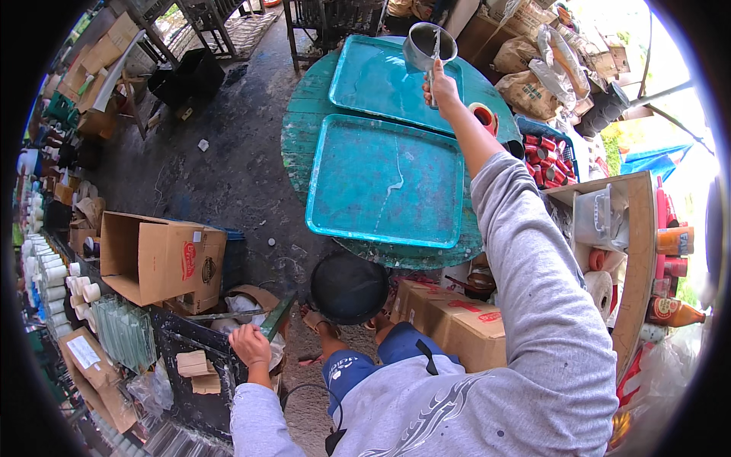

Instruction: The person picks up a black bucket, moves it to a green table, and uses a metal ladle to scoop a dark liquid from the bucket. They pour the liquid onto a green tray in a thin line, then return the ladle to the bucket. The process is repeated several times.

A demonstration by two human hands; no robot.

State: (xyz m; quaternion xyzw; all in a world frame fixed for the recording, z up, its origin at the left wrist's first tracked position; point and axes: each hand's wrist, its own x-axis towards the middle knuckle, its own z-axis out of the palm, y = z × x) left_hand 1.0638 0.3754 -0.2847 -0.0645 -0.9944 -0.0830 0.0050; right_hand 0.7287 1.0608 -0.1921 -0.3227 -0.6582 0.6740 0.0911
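My right hand [442, 88] grips the handle of a metal dipper [412, 64] with a white streak down its side. The dipper is above the far turquoise tray [365, 80]. A second turquoise tray [354, 177] lies nearer me, with a thin white streak across its surface. Both trays rest on a round green wooden table [302, 120]. My left hand [251, 345] is low on the left, at the edge of a black bench [177, 334] and beside a green wooden piece [278, 316]. Whether its curled fingers grip anything is unclear.
Below the table sits a black round basin [349, 287] near my feet. Cardboard boxes stand at left [165, 251] and right [451, 320]. Rolls of tape [484, 117] lie on the table. A blue crate [562, 134] of red cans and a wooden shelf [637, 257] flank my right arm.
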